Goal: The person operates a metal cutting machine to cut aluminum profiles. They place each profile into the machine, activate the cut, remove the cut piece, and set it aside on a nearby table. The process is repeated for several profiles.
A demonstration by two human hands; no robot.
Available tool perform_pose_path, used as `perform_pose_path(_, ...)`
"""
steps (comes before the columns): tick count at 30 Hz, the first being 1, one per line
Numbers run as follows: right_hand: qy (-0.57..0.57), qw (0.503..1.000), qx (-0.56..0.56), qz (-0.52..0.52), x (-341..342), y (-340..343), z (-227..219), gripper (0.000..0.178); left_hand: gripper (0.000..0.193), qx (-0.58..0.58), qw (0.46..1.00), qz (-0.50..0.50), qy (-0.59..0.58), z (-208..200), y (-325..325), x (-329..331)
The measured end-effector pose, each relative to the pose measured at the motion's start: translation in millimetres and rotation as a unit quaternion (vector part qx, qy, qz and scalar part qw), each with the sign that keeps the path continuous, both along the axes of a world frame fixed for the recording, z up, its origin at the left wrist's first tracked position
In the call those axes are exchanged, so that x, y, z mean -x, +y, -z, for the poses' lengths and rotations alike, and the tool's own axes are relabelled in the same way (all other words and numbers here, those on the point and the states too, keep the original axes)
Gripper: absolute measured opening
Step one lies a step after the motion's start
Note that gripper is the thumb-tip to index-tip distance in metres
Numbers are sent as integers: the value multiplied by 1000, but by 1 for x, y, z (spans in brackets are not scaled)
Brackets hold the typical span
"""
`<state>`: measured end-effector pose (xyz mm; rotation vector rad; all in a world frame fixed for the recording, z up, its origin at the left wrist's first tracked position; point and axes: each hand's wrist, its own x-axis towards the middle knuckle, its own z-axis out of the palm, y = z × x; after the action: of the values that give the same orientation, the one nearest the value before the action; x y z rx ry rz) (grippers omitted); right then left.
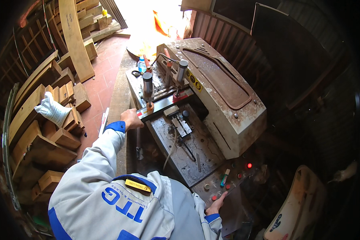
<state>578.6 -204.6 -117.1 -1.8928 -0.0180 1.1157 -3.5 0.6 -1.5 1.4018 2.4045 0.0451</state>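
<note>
Blue cuffs (117, 127), two of them, lead to two bare hands: the left hand (131, 119) has its fingers curled at the left end of one silver bar (162, 104), though I cannot tell whether they grip it; the right hand (216, 205) lies at the near edge of the panel (237, 190), fingers partly bent, just beside the lower two of four red buttons (214, 197), and I cannot tell whether it presses any. The bar is ahead of both hands, right by the left one and well apart from the right, lying across the machine under two cylinders (148, 85), one with an orange foot (150, 107), one with a red foot (179, 96). One red button glows; one green-and-white tube (225, 178) lies among them. Farther out come one hood (228, 96) right of the bar, one bottle (141, 65) beyond it, and at far left one white bag (54, 110) on wood blocks (66, 139) too many to count
</note>
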Motion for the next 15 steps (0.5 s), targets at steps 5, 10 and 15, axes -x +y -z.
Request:
perform_pose_path(5,-4,1000,3,5,8,1,-12,119,66,4,1000,1,0,-2,-1,0)
perform_pose_path(10,21,1000,-7,-4,6,0,-14,119,66,-1,1000,1,-3,-1,-1,-1)
perform_pose_path(15,8,1000,-4,-11,11,3,-22,118,71,-7,1000,-4,1,8,-1,5)
